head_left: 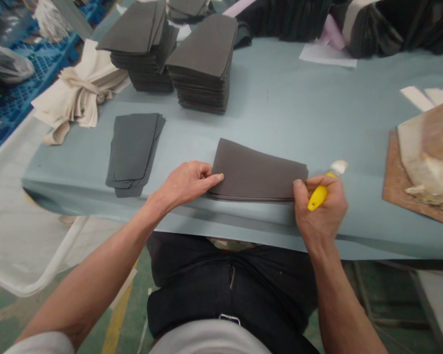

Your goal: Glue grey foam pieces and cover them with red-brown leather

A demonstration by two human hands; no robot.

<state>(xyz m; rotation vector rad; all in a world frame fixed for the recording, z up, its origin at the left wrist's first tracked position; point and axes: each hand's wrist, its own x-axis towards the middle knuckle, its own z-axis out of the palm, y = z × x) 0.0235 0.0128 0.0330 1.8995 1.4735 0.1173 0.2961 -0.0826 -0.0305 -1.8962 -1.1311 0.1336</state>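
Note:
A small stack of dark grey-brown cut sheets (258, 172) lies flat near the table's front edge. My left hand (192, 182) grips its left end, thumb on top and fingers curled at the side. At the right end, the thumb of my right hand (321, 206) presses the stack's corner. That same hand is closed around a brush (318, 197) with a yellow handle; its whitish bristles point away from me. Left of the stack, a loose pile of thinner dark grey pieces (133, 147) rests on the table.
Two tall stacks of dark pieces (203, 64) stand toward the back. Tied cream fabric strips (81, 88) lie at the left edge. On the right sits a brown board (391, 172) bearing a whitish, crusted container (431, 147). Black material bundles (288, 19) line the back.

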